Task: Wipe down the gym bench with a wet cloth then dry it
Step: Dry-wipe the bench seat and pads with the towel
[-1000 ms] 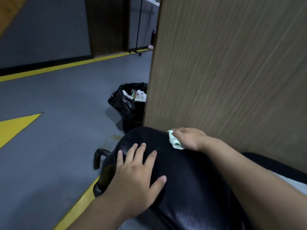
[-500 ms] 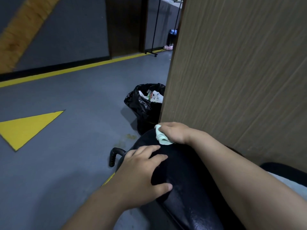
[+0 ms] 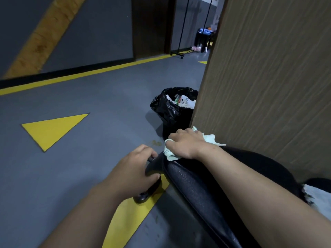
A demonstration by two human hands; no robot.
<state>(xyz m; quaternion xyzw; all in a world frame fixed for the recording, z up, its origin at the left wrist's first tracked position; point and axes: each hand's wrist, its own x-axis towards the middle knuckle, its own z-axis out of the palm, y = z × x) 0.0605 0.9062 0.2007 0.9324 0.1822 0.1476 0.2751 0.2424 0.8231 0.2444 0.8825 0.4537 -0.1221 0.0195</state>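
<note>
The black padded gym bench (image 3: pixel 193 185) runs from the lower right toward the middle of the head view. My right hand (image 3: pixel 186 142) presses a pale green cloth (image 3: pixel 210 138) onto the far end of the pad, and the cloth bulges out on both sides of my fingers. My left hand (image 3: pixel 132 169) is curled around the black frame handle (image 3: pixel 152 187) at the bench's left edge. Part of that handle is hidden under my fingers.
A wood-grain panel (image 3: pixel 268 77) rises right beside the bench on the right. A black bin bag full of rubbish (image 3: pixel 172 108) stands just past the bench end. The grey floor (image 3: pixel 89 104) carries yellow triangles and lines. A rack on wheels (image 3: pixel 180 51) stands in the far doorway.
My left hand slid off the top of the pad and took hold of the frame handle at the left edge. My right hand moved the cloth to the bench's far end. The view swung left.
</note>
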